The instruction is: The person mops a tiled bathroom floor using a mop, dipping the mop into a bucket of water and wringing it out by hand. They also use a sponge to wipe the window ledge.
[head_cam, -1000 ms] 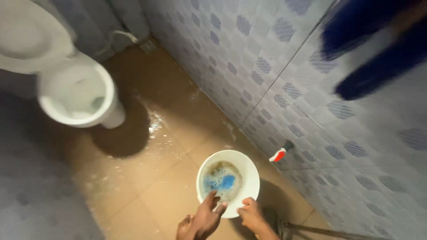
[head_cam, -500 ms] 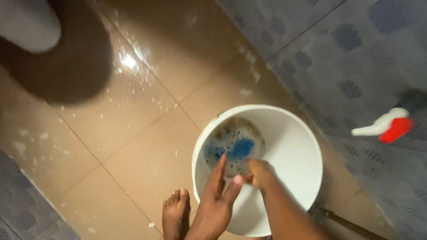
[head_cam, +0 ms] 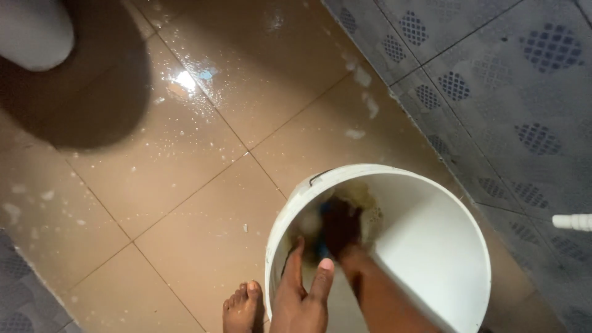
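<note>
One bucket [head_cam: 431, 246] and two hands are being shown. The rim is being touched by the left hand [head_cam: 302, 302], fingers spread. A blue thing [head_cam: 323, 213] is being gripped by the right hand [head_cam: 340, 229] inside, though its grip cannot be told exactly.

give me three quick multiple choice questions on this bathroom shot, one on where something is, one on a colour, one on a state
1. Where is the right hand?
A. on the wall
B. down inside the bucket
C. flat on the floor

2. What colour is the bucket?
A. white
B. red
C. black

3. What state is the floor in?
A. carpeted
B. dry and dusty
C. wet, with suds

Answers:
1. B, the forearm runs over the rim and the hand sits deep in the bucket.
2. A, rim and inner wall both show white.
3. C, the brown tiles shine with glare and carry white foam flecks.
</note>
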